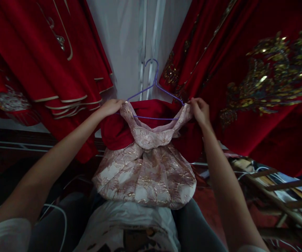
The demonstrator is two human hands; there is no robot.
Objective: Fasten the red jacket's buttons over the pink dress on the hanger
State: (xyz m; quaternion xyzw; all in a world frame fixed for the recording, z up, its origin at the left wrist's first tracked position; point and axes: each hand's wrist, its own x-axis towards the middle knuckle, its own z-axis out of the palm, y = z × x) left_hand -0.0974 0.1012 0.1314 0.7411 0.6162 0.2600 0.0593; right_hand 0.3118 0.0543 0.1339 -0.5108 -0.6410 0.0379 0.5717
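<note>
A small pink dress [153, 175] with a metallic pattern hangs on a thin purple clothes hanger [155, 78] in front of me. My left hand [112, 106] is closed on the dress's left shoulder, by that end of the hanger. At the opposite shoulder my right hand [200, 110] pinches the fabric, thumb and fingers together. The hanger's hook points up and its lower bar crosses the neckline. The full skirt spreads down over my lap. Red cloth [116, 131] shows behind the bodice.
Red garments with pale trim [69, 101] hang at the left. More red garments, with gold sequin embroidery [274, 80], hang at the right. A pale panel [119, 45] stands behind the hanger. A wooden rack [282, 199] with papers and cables sits at the lower right.
</note>
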